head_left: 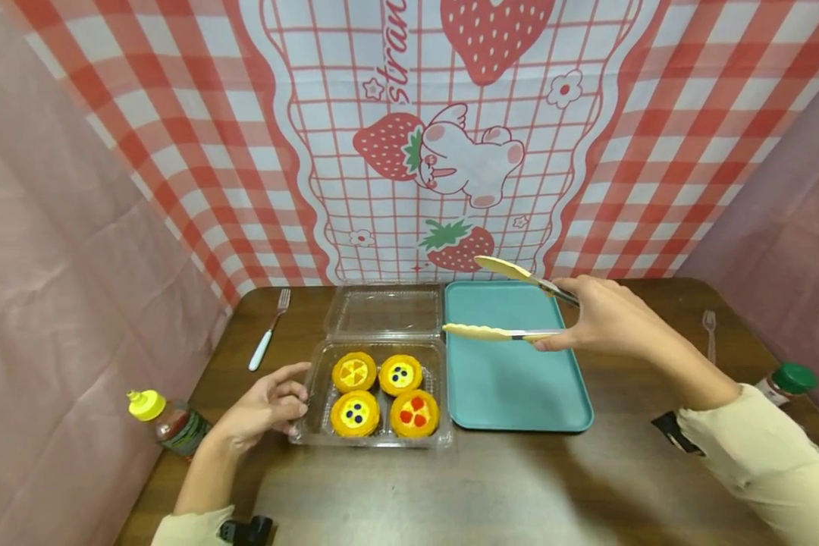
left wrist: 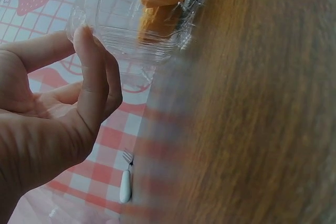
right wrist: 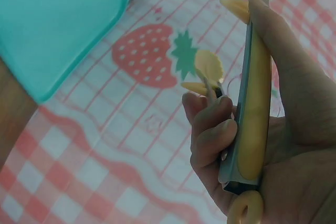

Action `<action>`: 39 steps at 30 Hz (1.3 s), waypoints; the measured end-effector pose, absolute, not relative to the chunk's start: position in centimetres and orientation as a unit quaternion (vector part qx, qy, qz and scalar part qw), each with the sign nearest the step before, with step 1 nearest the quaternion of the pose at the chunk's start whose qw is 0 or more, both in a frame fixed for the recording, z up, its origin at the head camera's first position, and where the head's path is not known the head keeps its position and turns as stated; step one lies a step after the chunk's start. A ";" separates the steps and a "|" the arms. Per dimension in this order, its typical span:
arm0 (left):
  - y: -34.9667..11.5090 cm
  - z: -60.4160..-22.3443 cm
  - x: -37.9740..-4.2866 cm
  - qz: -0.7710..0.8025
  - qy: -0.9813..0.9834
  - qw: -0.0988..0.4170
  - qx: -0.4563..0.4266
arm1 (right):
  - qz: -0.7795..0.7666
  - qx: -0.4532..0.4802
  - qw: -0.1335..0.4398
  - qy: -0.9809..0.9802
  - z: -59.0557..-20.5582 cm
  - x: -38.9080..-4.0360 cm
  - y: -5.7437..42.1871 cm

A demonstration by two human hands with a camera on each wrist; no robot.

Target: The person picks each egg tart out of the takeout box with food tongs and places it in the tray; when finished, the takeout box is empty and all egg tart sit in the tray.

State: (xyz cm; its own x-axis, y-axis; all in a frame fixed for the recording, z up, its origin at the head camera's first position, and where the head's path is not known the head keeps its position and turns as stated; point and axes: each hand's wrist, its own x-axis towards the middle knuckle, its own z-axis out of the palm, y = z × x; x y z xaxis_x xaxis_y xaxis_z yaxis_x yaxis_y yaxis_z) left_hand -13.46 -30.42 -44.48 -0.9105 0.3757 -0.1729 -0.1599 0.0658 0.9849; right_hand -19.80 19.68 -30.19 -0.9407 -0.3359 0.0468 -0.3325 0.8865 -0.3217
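Observation:
My left hand [head_left: 269,406] is at the left side of a clear plastic clamshell box [head_left: 382,441], its lid [head_left: 385,311] folded back. In the left wrist view, finger and thumb tips pinch the box's rim [left wrist: 79,19]. Inside sit several egg tarts: one with yellow wedges [head_left: 354,372], two with dark berries [head_left: 400,375], and one with red pieces [head_left: 415,414]. My right hand [head_left: 607,315] grips tongs [right wrist: 252,103] with pale yellow tips, held above the teal tray [head_left: 519,387]. The tongs' arms are spread, with nothing between the tips.
A fork with a pale handle [head_left: 262,349] lies left of the box. A sauce bottle with a yellow cap [head_left: 177,428] stands near my left forearm. At the right are a second fork [head_left: 710,334] and a green-capped bottle [head_left: 792,379]. A checked strawberry cloth [head_left: 450,152] hangs behind.

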 end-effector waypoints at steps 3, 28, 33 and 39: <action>-30.4 -44.5 -13.4 0.678 0.705 0.195 0.075 | -0.155 -0.193 0.012 0.969 -30.1 -20.2 18.3; -30.3 -44.5 -13.5 0.674 0.714 0.184 0.044 | 0.008 -0.401 0.041 0.915 -31.1 -20.4 6.2; -30.3 -44.5 -13.4 0.676 0.712 0.184 0.039 | 0.049 -0.419 0.069 0.904 -31.5 -20.5 4.9; -30.5 -44.6 -13.4 0.678 0.711 0.182 0.045 | 0.062 -0.422 0.085 0.900 -32.3 -20.5 3.9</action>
